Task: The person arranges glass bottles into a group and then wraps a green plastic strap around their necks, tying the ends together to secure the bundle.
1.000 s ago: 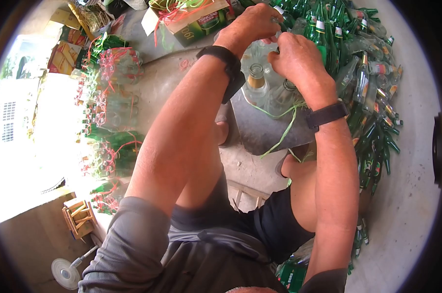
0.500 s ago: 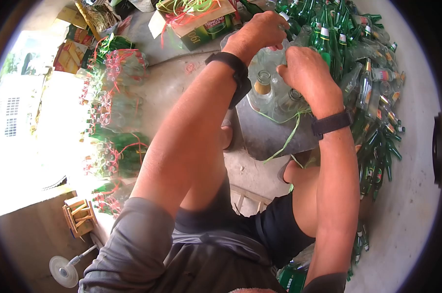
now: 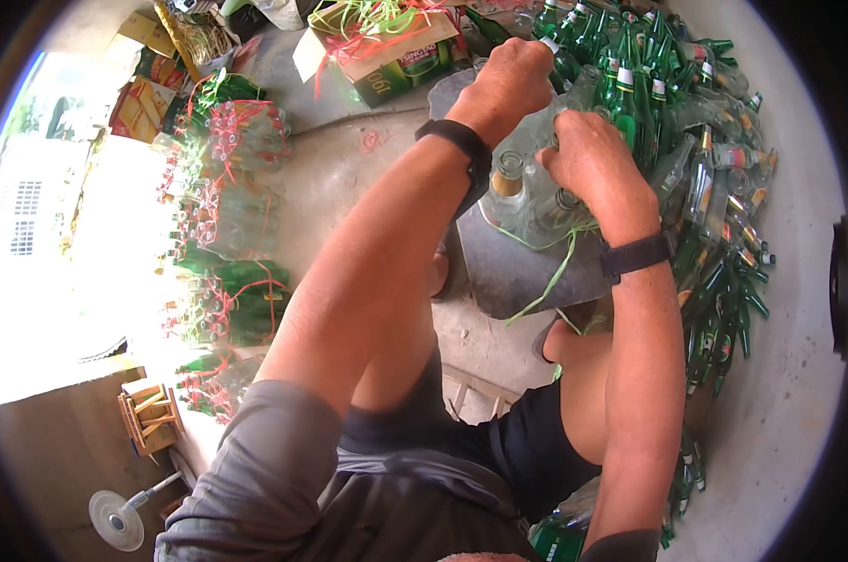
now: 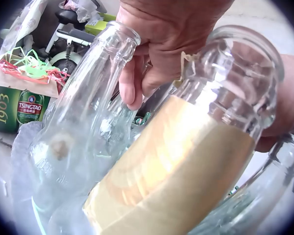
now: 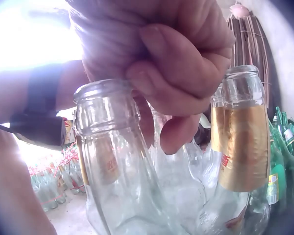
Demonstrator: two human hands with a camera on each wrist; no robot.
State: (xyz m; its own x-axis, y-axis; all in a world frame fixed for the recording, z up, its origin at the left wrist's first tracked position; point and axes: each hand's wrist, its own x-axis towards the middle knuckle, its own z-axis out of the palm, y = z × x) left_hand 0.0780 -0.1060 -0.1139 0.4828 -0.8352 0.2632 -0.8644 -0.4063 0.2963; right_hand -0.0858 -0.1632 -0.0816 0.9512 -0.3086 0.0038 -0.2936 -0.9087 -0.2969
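Clear glass bottles stand grouped on a grey board (image 3: 513, 281); one bottle (image 3: 508, 178) has a gold neck label. Green twine (image 3: 560, 272) runs low around the group, its loose end trailing over the board. Over the group's far side is the left hand (image 3: 513, 80), fingers bent; its fingertips (image 4: 131, 90) point down among the bottles in the left wrist view. The right hand (image 3: 592, 155) hangs over the right side. Its fingers (image 5: 174, 58) are curled beside a clear bottle neck (image 5: 108, 105) in the right wrist view. Whatever either hand grips is hidden.
Many green and clear bottles (image 3: 630, 103) are heaped along the right wall. A Tsingtao carton (image 3: 386, 70) with red and green twine stands at the back. Tied bottle bundles (image 3: 236, 206) line the left, with a wooden stool (image 3: 149, 417) and white fan (image 3: 117, 520) nearer.
The hands have drawn slightly apart, the right one coming a little nearer the body. The whole head view has shifted, so the board and bottles sit lower in it.
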